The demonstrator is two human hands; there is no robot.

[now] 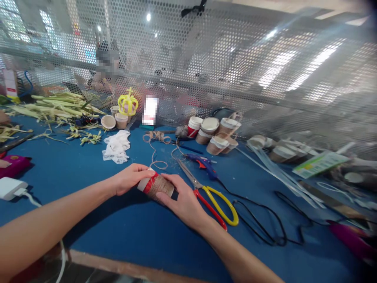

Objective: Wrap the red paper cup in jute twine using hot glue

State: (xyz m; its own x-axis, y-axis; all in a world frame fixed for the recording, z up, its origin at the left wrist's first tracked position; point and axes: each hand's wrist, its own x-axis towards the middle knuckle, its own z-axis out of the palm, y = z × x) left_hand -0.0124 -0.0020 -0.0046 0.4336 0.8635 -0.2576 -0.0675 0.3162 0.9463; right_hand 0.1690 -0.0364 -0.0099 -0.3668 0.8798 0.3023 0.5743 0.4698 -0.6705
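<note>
Between my two hands a red-and-white paper cup (159, 185) lies on its side, with brown twine wound round much of it. My left hand (134, 177) grips its left end, fingers over the red part. My right hand (184, 198) is wrapped round the twine-covered end, thumb along the near side. A loose strand of twine (159, 163) runs from the cup back to a small bundle (157, 136) on the blue table. Just right of my right hand lie scissors (203, 187) with one red and one yellow handle. Behind them rests a blue glue gun (206, 163).
Several cups (210, 125), some twine-wrapped, stand at the back by a perforated metal screen (176, 51). Crumpled white tissue (117, 146), a yellow crown (128, 103) and plant stalks (59, 103) are on the left. A black cord (262, 204) and clear glue sticks (282, 177) spread rightward.
</note>
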